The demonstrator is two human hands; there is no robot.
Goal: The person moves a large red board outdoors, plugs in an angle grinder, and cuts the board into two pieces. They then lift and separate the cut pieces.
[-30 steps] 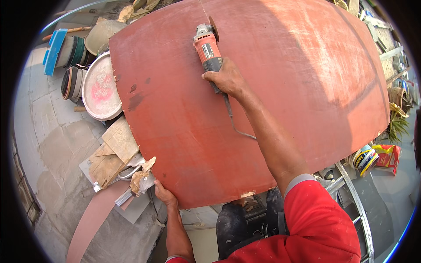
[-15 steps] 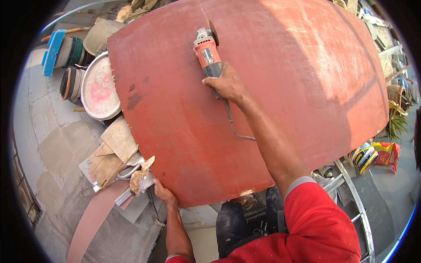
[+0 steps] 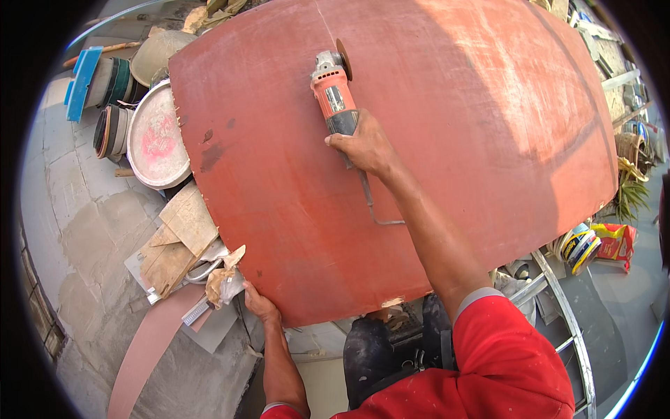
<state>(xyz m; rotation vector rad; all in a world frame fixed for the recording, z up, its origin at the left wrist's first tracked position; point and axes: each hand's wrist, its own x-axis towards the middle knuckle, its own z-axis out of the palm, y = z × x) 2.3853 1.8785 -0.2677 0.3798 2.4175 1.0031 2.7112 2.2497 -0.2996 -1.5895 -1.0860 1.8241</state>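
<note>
A: Head view. State the position of the grinder (image 3: 333, 91).
B: Above the far half of the red board (image 3: 293, 237), left of its middle. The head points away from the person; the brown disc (image 3: 345, 60) stands on edge at the head's right side. Contact between disc and board cannot be told.

A: State of the right hand (image 3: 364, 143)?
B: Closed around the grinder's dark rear handle, thumb to the left. The cord (image 3: 369, 195) runs from the handle toward the person and passes behind the forearm.

A: And the left hand (image 3: 260, 306)?
B: At the board's near left corner, fingers against the edge. Whether they curl beneath it — and so how far the hand is closed — cannot be told.

A: Any marks on the board?
B: A thin pale line (image 3: 324, 19) runs from the far side toward the disc. Dark stains lie near the left edge; a bright sunlit patch covers part of the right side.

A: Items around the board?
B: Left: a round white lid (image 3: 159, 140) and, nearer the person, wood pieces (image 3: 183, 234). Right: a bucket (image 3: 581, 250) beside a red and yellow bag (image 3: 615, 246), with a metal ladder (image 3: 569, 318) nearer the person.
</note>
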